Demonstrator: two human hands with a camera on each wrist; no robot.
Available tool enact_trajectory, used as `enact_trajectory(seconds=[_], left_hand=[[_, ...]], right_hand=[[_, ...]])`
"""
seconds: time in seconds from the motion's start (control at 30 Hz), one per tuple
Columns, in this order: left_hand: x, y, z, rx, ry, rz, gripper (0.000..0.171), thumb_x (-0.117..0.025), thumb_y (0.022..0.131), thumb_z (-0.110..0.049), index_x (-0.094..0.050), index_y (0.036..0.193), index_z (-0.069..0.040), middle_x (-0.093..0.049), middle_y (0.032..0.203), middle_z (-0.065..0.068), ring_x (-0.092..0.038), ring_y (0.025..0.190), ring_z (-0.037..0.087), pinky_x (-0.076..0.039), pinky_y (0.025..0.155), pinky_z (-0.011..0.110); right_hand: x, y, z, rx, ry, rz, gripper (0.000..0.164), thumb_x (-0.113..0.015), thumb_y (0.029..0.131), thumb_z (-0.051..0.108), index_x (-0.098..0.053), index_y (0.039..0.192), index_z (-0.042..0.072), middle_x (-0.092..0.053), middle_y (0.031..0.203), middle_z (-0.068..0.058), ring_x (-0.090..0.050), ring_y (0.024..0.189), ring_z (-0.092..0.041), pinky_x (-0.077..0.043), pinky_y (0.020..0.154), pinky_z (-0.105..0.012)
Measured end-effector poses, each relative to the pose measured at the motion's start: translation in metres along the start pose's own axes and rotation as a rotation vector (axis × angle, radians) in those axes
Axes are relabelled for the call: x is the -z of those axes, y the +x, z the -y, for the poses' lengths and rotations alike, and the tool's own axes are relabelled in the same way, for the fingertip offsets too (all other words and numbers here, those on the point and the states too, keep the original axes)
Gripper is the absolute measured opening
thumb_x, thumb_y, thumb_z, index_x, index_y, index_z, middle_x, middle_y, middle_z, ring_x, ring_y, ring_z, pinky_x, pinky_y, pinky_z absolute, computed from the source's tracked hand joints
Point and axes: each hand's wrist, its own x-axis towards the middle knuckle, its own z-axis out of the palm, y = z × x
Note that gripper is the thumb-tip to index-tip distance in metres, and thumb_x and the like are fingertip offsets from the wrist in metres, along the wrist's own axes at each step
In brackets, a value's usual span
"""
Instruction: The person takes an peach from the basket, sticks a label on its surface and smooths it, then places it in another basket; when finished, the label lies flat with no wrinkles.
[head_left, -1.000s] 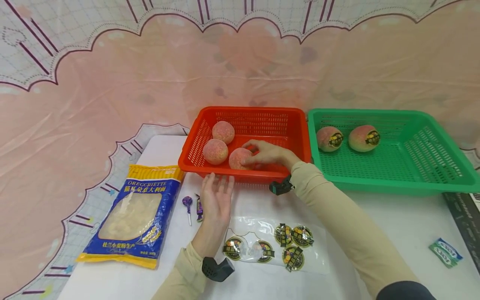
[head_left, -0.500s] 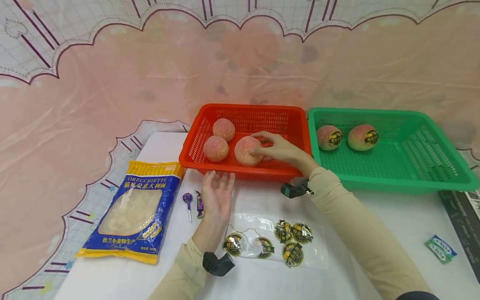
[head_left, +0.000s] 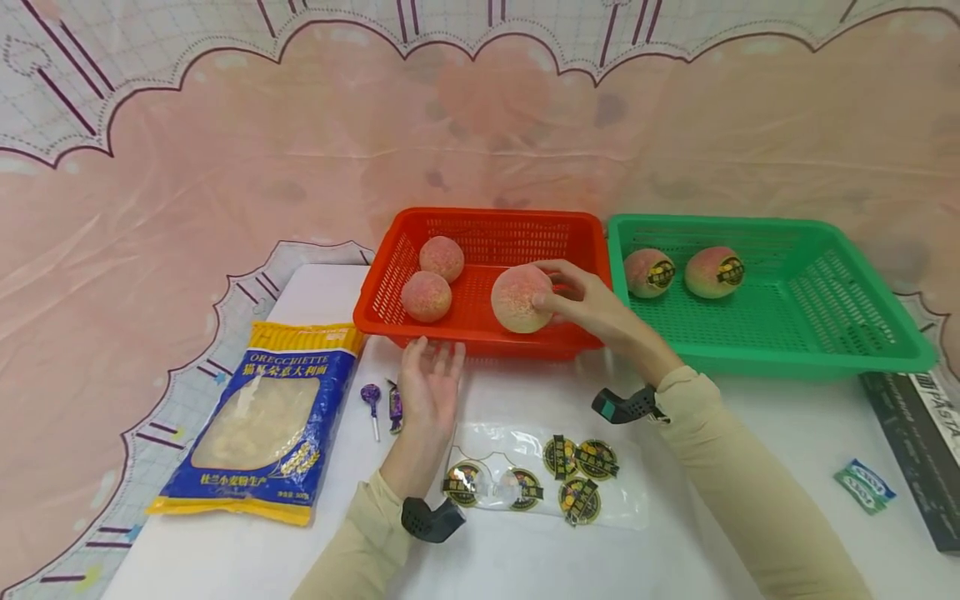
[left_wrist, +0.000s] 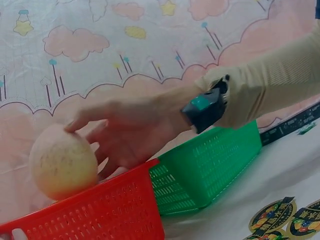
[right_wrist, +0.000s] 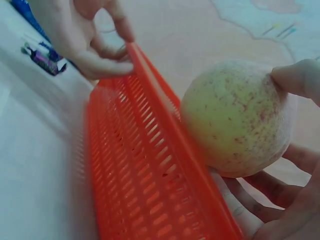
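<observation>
L hand (head_left: 429, 387) palm up, fingers slightly spread, tips at front rim of red basket (head_left: 480, 343). R arm (head_left: 750, 467) angled in; R hand (head_left: 592, 310) pinching peach (head_left: 517, 302) over basket, nr front. 2 other peaches (head_left: 426, 297) inside, L side.

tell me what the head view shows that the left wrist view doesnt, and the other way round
Only the head view: the pasta bag, the lollipop, two loose peaches inside the red basket, and two stickered peaches inside the green basket.

Only the left wrist view: the small pink clouds printed high on the backdrop.

Both: the right hand holding a peach, the two baskets, and round stickers on the table.
</observation>
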Motion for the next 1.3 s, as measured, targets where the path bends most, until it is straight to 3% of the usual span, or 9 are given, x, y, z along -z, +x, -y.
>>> enact_trajectory(seconds=[0.1,0.33,0.53,0.67,0.83,1.03,1.3], left_hand=[[0.0,0.0,0.0,0.008,0.018,-0.006,0.025,-0.048,0.09,-0.017,-0.038,0.113,-0.017,-0.042,0.116,0.005,-0.045,0.113,0.022,-0.045,0.092,0.035],[-0.001,0.001,0.0,-0.021,0.093,0.006,0.012,-0.049,0.09,-0.017,-0.043,0.1,-0.015,-0.042,0.127,0.007,-0.046,0.109,0.021,-0.046,0.091,0.033],[-0.001,0.001,0.0,-0.034,0.103,0.003,0.012,-0.05,0.089,-0.017,-0.044,0.099,-0.014,-0.037,0.133,0.01,-0.047,0.107,0.022,-0.046,0.09,0.033],[-0.001,0.001,0.001,-0.043,0.093,0.001,0.008,-0.05,0.089,-0.016,-0.044,0.095,-0.014,-0.041,0.124,0.009,-0.047,0.103,0.021,-0.046,0.091,0.033],[-0.001,0.0,0.001,-0.048,0.084,0.009,0.006,-0.05,0.089,-0.015,-0.044,0.09,-0.014,-0.044,0.115,0.007,-0.048,0.099,0.02,-0.045,0.091,0.033],[-0.001,0.001,0.002,-0.052,0.084,0.02,0.006,-0.05,0.089,-0.016,-0.045,0.091,-0.015,-0.045,0.114,0.006,-0.049,0.099,0.02,-0.045,0.092,0.034],[-0.001,0.001,0.002,-0.048,0.081,0.029,0.007,-0.05,0.089,-0.017,-0.045,0.094,-0.014,-0.046,0.108,0.004,-0.048,0.1,0.02,-0.044,0.093,0.034]], right_hand=[[0.003,-0.012,-0.001,0.028,0.027,-0.015,0.047,-0.06,0.082,0.039,-0.041,0.125,0.034,-0.047,0.122,0.007,-0.049,0.111,-0.017,-0.049,0.082,-0.036],[0.005,-0.041,-0.003,0.106,0.057,-0.095,0.048,-0.058,0.085,0.026,-0.039,0.128,0.031,-0.045,0.126,0.003,-0.047,0.116,-0.019,-0.047,0.085,-0.034],[0.003,-0.065,-0.01,0.153,0.075,-0.148,0.05,-0.058,0.085,0.016,-0.039,0.13,0.026,-0.044,0.128,0.002,-0.046,0.117,-0.017,-0.044,0.089,-0.026],[0.0,-0.082,-0.017,0.204,0.071,-0.142,0.052,-0.057,0.085,0.009,-0.038,0.132,0.021,-0.043,0.131,-0.001,-0.045,0.118,-0.016,-0.041,0.093,-0.021],[-0.008,-0.102,-0.025,0.25,0.103,-0.106,0.053,-0.055,0.084,0.001,-0.037,0.132,0.014,-0.043,0.131,-0.004,-0.045,0.118,-0.017,-0.042,0.094,-0.023],[-0.017,-0.112,-0.042,0.246,0.152,-0.057,0.055,-0.058,0.082,0.0,-0.037,0.132,0.01,-0.042,0.128,-0.007,-0.048,0.11,-0.019,-0.049,0.084,-0.028],[-0.021,-0.111,-0.07,0.127,0.086,-0.113,0.055,-0.061,0.082,0.012,-0.039,0.132,0.02,-0.043,0.13,-0.002,-0.047,0.116,-0.022,-0.043,0.092,-0.029]])
